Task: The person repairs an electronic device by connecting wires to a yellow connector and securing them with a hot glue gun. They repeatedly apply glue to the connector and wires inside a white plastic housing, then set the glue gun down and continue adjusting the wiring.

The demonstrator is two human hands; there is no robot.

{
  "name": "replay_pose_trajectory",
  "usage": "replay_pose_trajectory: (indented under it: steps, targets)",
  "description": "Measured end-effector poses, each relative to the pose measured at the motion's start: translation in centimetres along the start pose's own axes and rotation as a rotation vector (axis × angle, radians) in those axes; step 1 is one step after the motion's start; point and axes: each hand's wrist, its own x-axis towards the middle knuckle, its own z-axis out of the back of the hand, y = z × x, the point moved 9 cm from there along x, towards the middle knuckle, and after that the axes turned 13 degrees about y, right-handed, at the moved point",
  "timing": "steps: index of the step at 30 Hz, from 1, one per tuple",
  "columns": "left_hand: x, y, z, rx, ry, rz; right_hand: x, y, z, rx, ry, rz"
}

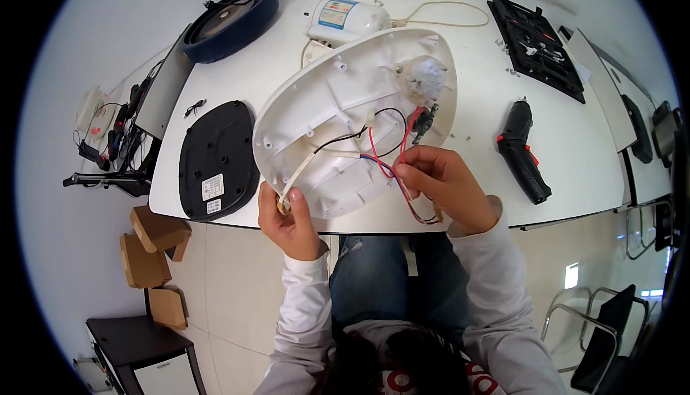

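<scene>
A white plastic housing (302,115), open side up with ribs and screw posts, lies at the front middle of the table, with a round translucent part (424,77) at its upper right and a small dark component (424,123) below that. My left hand (289,219) pinches a small connector (282,207) at the end of a pale sleeved cable over the housing's lower left edge. My right hand (438,183) has its fingers closed on red wires (404,148) at the housing's lower right; a dark blue wire and a black one run nearby.
A black base plate (210,147) lies left, a black powered screwdriver (522,161) right. Behind are a dark blue round part (233,35) with a cord, a white cylinder (348,19) and a black toolcase (532,39) beside loose screws. Cardboard boxes (147,262) stand lower left, a chair (604,330) lower right.
</scene>
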Motion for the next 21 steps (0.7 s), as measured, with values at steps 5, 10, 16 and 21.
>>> replay_pose_trajectory:
  steps: [5, 10, 16, 21]
  targets:
    - [-0.1, 0.2, 0.1, 0.018, 0.006, 0.012, -1.3, 0.8, -0.8, 0.120, 0.098, -0.062]
    - [0.0, 0.0, 0.0, -0.027, -0.020, 0.082, -2.0, 1.8, -0.9, 0.064, 0.093, -0.033]
    - [0.1, -0.3, 0.0, -0.024, -0.027, 0.064, -3.2, 2.7, -0.7, 0.192, -0.025, -0.026]
    - [-0.1, 0.3, 0.0, -0.060, -0.008, 0.082, -4.3, 3.0, -1.0, -0.173, 0.003, -0.085]
